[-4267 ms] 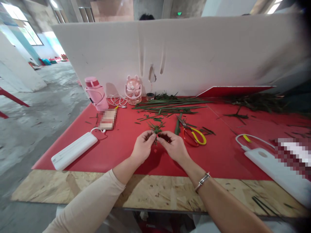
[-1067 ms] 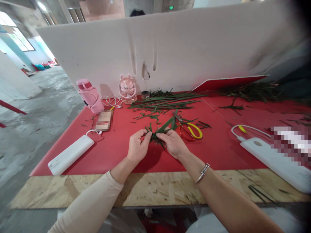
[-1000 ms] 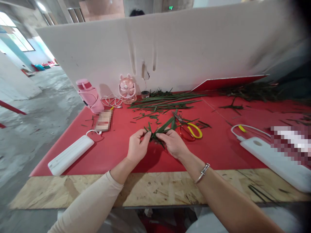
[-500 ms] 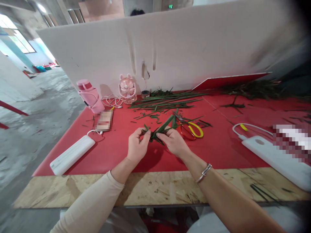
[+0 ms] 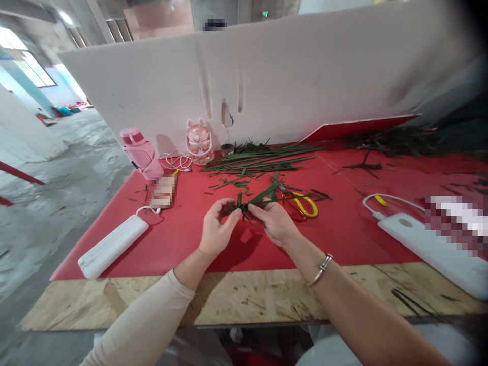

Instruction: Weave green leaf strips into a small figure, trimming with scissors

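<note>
Between my two hands is a small bundle of folded green leaf strips (image 5: pixel 262 196), held just above the red table cover. My left hand (image 5: pixel 218 223) pinches its left end between thumb and fingers. On the other side, my right hand (image 5: pixel 276 219) grips the strips with thumb and forefinger, and one broad strip sticks up to the upper right. Scissors (image 5: pixel 306 204) with a yellow and a red handle lie just beyond my right hand, partly hidden by the strips and fingers. How the strips cross inside my fingers is hidden.
Long green leaf strips (image 5: pixel 263 158) lie at the back, with cut scraps before them. A pink bottle (image 5: pixel 143 155), a pink clear cup (image 5: pixel 200 145) and a white power bank (image 5: pixel 114 246) are on the left. A larger white device (image 5: pixel 427 244) lies right. A white partition (image 5: pixel 282 81) stands behind.
Both hands still hold the leaf strips and have shifted slightly. The bundle has turned a little, and a short strip now stands up near my left fingertips.
</note>
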`<state>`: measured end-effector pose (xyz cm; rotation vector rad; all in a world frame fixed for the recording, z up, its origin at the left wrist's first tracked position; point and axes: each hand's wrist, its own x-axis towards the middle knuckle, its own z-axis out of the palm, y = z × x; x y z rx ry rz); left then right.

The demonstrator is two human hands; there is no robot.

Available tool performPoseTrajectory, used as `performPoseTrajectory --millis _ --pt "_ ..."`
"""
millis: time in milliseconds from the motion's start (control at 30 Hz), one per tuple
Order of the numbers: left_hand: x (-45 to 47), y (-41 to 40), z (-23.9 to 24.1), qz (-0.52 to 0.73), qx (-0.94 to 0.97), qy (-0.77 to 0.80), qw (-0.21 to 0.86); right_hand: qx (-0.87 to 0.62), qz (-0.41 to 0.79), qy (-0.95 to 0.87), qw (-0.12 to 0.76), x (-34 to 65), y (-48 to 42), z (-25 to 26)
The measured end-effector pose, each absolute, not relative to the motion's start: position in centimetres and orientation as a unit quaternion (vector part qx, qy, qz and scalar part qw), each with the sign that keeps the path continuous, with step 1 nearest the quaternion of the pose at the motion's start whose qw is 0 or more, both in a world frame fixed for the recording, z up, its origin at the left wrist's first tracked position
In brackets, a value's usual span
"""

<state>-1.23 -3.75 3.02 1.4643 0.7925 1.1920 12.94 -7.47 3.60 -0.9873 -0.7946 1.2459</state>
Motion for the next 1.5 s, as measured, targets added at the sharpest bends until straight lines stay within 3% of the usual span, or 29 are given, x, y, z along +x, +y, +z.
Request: performPoseTrajectory --millis 167,300,367,500,567,633,800,867,933,1200,1367,1500 --pt "-0.8 -3.5 2.7 0.477 0.522 0.330 0.625 -0.442 0.529 -0.367 0.625 12.6 -7.6 4.0" --pt "-0.8 -3.3 2.5 0.490 0.486 0.329 0.645 -0.529 0.445 -0.448 0.567 12.8 -7.9 4.2" --pt "-0.8 -3.1 2.5 0.496 0.492 0.346 0.626 -0.573 0.316 -0.491 0.575 13.1 -8.4 4.4" --pt "-1.2 -2.5 2.6 0.512 0.520 0.380 0.569 -0.550 -0.041 -0.481 0.682 14.1 -9.5 5.5" --pt "-1.6 -2.1 2.7 0.497 0.510 0.375 0.594 -0.531 -0.099 -0.487 0.686 14.9 -9.7 6.1" --pt "-1.9 -1.9 2.9 0.460 0.476 0.350 0.663 -0.544 -0.029 -0.513 0.663 15.8 -9.6 6.5" --pt "-2.4 -1.8 3.0 0.369 0.439 0.281 0.770 -0.512 0.447 -0.470 0.563 17.9 -8.5 6.3" --pt "-2.3 -2.0 3.0 0.371 0.450 0.266 0.767 -0.487 0.547 -0.463 0.499 17.7 -8.3 5.8" --pt "-2.1 -2.2 3.1 0.390 0.460 0.261 0.754 -0.482 0.570 -0.475 0.465 16.8 -8.1 5.3" --pt "-1.9 -2.2 3.1 0.420 0.472 0.268 0.727 -0.512 0.438 -0.510 0.534 14.9 -7.6 4.4" --pt "-1.9 -2.6 3.3 0.366 0.482 0.288 0.742 -0.454 0.473 -0.569 0.496 15.4 -7.9 4.9" --pt "-1.7 -2.9 3.5 0.346 0.454 0.283 0.771 -0.455 0.476 -0.549 0.514 15.2 -7.9 4.8"
